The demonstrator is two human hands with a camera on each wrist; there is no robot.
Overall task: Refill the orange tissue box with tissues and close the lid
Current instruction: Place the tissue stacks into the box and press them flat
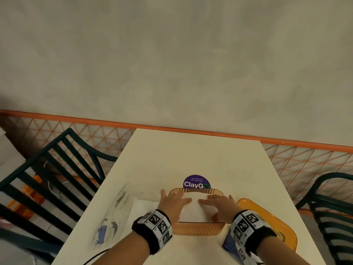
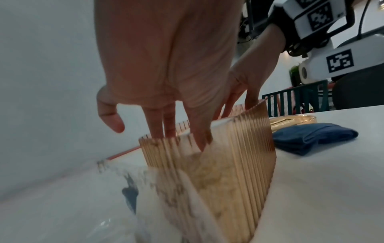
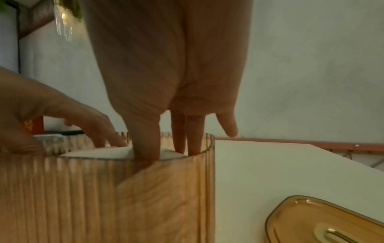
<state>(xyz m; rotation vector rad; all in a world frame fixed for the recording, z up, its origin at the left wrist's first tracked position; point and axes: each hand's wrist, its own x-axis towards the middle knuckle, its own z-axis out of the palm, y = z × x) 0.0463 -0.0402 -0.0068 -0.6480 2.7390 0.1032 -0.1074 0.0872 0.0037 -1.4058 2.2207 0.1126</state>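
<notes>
A plain grey wall with an orange rail and lattice panel runs behind the cream rectangular table (image 1: 191,153), and dark slatted metal chairs (image 1: 47,169) stand at both sides. Near the table's front edge sits the translucent orange ribbed plastic tissue box (image 1: 198,227), open at the top and filled with a white stack of tissues (image 1: 193,209). Both hands lie flat on that stack: the left hand (image 1: 172,202) with fingers straight and together, thumb out over the box's left rim, and the right hand (image 1: 217,205) likewise extended, gripping nothing. In the wrist views the fingertips (image 3: 145,148) dip below the rim, so their ends are hidden behind the ribbed wall.

The smooth amber oval lid (image 1: 275,222) lies just right of the box, partly covered by the right wrist band. A folded dark blue cloth (image 2: 311,138) rests near it. Left of the box lies a clear printed plastic wrapper (image 1: 112,217), its print too blurred to read. A round purple "ClayGo" sticker (image 1: 196,182) is half hidden behind the box.
</notes>
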